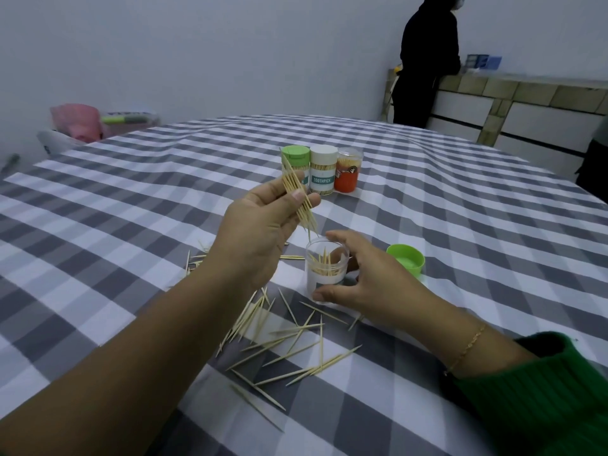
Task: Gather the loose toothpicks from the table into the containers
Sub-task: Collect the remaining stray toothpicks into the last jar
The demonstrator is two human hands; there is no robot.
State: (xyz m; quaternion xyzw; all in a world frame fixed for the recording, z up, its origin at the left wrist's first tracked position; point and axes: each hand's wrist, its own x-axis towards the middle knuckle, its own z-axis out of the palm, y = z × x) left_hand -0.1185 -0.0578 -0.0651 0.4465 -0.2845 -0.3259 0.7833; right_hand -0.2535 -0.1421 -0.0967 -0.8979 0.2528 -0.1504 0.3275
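The left hand point(260, 225) had its grip closed on a small bundle of toothpicks point(297, 195), thumb and fingers pinching them near the middle so the tips slanted down toward the open jar point(326, 268) just below and to the right of that grip. The lowest points hung just above the jar's rim, not yet inside. The right hand point(368, 284) curled round the jar from the far side, thumb at its base and fingers at its top edge, steadying it on the checked desk point(460, 225). A fair number of toothpicks already stood in the jar, though it looked well short of full.

Much was left, by the look of it. A wide scatter of loose toothpicks point(286, 343) lay on the desk below both hands, with a few more point(197, 258) under the left wrist. The green lid point(406, 260) sat off, just right of the right hand. Beyond the left grip stood three other jars point(324, 171), two capped, all seemingly full.
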